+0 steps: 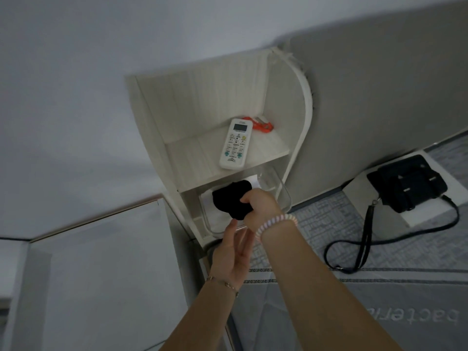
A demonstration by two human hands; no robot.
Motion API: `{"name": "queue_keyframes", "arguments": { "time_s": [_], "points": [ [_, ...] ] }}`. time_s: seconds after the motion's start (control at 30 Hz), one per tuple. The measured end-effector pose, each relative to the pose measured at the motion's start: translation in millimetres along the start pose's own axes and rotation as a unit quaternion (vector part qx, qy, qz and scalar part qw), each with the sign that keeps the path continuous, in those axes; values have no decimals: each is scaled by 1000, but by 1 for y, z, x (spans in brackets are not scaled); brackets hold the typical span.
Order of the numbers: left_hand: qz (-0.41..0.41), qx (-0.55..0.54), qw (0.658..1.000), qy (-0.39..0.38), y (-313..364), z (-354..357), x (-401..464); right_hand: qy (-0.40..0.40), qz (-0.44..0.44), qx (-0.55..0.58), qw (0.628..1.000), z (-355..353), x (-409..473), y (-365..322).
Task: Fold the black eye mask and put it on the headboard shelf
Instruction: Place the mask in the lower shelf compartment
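The black eye mask (229, 200) is bunched into a dark lump over a clear plastic tray (281, 192) in the lower compartment of the white headboard shelf (200, 163). My right hand (260, 205) is closed around the mask's right side, a coiled pink band on its wrist. My left hand (231, 252) hovers just below the tray's front edge, palm turned right, fingers straight and apart, holding nothing. Whether the mask rests in the tray or hangs above it I cannot tell.
A white remote control (234, 144) and an orange object (263, 126) lie on the upper shelf board. A black bag (410, 183) with a long strap sits on the grey patterned bed at right. A white wall panel (101, 262) stands at left.
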State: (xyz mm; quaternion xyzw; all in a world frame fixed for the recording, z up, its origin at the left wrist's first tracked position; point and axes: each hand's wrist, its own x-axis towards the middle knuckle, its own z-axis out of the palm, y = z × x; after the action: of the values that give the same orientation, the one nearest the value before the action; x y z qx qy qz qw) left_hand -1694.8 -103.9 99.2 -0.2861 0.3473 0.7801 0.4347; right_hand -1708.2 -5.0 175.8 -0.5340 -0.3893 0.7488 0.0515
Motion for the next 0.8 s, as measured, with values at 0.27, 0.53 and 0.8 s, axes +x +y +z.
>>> {"name": "queue_keyframes", "arguments": {
  "time_s": [0.27,0.53,0.8],
  "points": [
    [13,-28,999,14,12,10,-9,125,-142,216,958,-39,-27,49],
    [25,0,1000,-14,2,1,-8,6,-95,170,981,-30,-19,71],
    [88,21,996,-15,19,9,-12,-19,-96,174,980,-23,4,66]
  ]
}}
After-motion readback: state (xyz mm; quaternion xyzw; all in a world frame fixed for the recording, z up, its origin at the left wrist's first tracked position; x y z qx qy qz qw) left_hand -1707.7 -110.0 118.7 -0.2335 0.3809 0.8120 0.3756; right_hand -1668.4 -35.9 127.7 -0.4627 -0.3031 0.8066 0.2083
